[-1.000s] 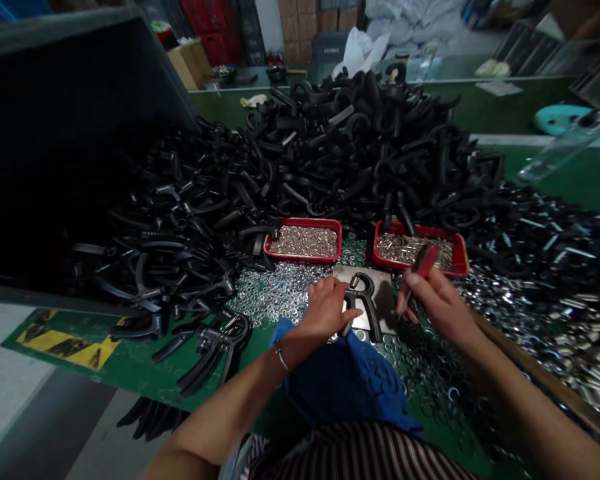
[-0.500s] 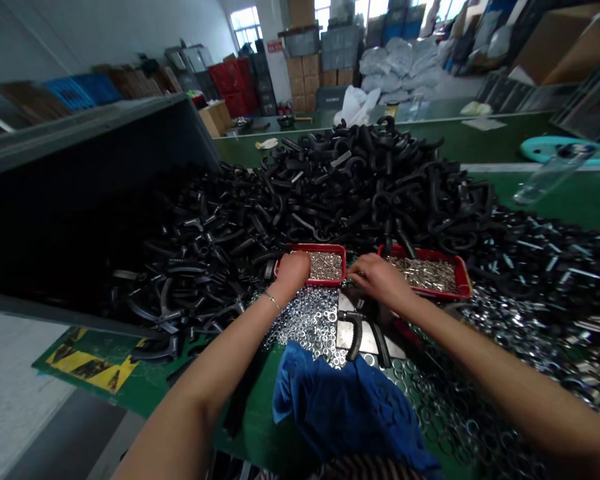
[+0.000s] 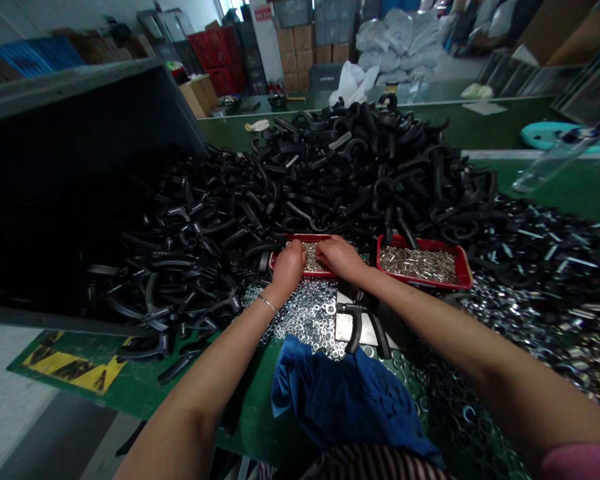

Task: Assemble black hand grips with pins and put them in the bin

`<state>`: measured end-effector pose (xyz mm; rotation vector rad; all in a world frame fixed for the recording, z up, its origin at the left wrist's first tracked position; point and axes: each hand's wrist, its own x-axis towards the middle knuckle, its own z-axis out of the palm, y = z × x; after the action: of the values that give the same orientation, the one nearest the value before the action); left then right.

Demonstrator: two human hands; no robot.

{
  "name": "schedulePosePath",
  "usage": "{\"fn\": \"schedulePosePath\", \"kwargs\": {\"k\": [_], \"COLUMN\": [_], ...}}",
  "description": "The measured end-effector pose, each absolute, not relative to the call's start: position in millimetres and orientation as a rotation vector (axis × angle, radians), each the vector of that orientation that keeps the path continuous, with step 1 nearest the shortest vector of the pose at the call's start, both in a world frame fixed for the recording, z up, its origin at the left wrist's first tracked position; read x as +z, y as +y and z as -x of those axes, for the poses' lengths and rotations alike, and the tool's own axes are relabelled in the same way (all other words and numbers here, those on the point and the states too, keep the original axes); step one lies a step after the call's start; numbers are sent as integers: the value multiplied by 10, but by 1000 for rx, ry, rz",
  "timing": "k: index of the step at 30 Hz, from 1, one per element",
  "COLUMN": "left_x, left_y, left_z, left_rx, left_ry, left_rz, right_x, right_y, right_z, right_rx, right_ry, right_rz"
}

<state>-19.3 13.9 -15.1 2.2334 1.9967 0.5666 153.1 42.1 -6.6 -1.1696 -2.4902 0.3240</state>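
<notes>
Both hands are at the left red tray [image 3: 307, 237], which holds small shiny metal pieces [image 3: 311, 260]. At its left end my left hand [image 3: 289, 264] dips in with curled fingers, the tips out of sight. My right hand [image 3: 342, 257] reaches over the tray's right side, fingers pressed together and pointing at the pieces; whatever it grips is too small to make out. Close below lie two black curved handles [image 3: 355, 331] on a metal plate [image 3: 369, 333], beside a spread of small metal rings [image 3: 307, 310].
A second red tray [image 3: 464, 267] of metal pins stands right. Behind rises a heap of black handles [image 3: 330, 160], spilling from a dark bin [image 3: 175, 100] at left. A blue cloth [image 3: 345, 400] hangs in front of me. A clear bottle [image 3: 550, 163] lies at right.
My right hand has moved left, from the gap between the two trays to over the left tray. The left hand stays in that tray. The camera view has tipped down slightly.
</notes>
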Motion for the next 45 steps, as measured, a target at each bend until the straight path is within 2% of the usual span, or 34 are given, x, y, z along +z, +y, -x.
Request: {"fn": "schedulePosePath", "kwargs": {"k": [5, 10, 12, 16, 22, 26, 30, 39, 45], "left_x": [-161, -123, -126, -112, 25, 103, 79, -2, -31], "left_y": [140, 146, 150, 167, -14, -441, -832, -1011, -1068], "left_z": [275, 336, 335, 326, 384, 306, 121, -171, -346], "left_rx": [992, 1027, 1014, 1084, 1432, 1373, 1188, 1038, 938], "left_ry": [1858, 1735, 1698, 1624, 1423, 1239, 1272, 1190, 1253], "left_rz": [-2043, -1909, -1923, -1815, -1285, -1191, -1251, -1280, -1477], "right_x": [86, 171, 134, 82, -10, -179, -294, -311, -300], "right_y": [296, -252, -527, -933, -1070, -1069, -1048, -1045, -1042], "right_z": [-1714, -2433, -2708, -2932, -2785, -2699, -2637, -2561, -2558], "right_rx": [476, 1003, 1071, 1056, 1135, 825, 471, 147, 75], "right_ry": [-2236, -1610, -1511, -1596, -1740, -1971, -2210, -2370, -2424], "right_rz": [1160, 1284, 1371, 1450, 1428, 1330, 1161, 1183, 1191]}}
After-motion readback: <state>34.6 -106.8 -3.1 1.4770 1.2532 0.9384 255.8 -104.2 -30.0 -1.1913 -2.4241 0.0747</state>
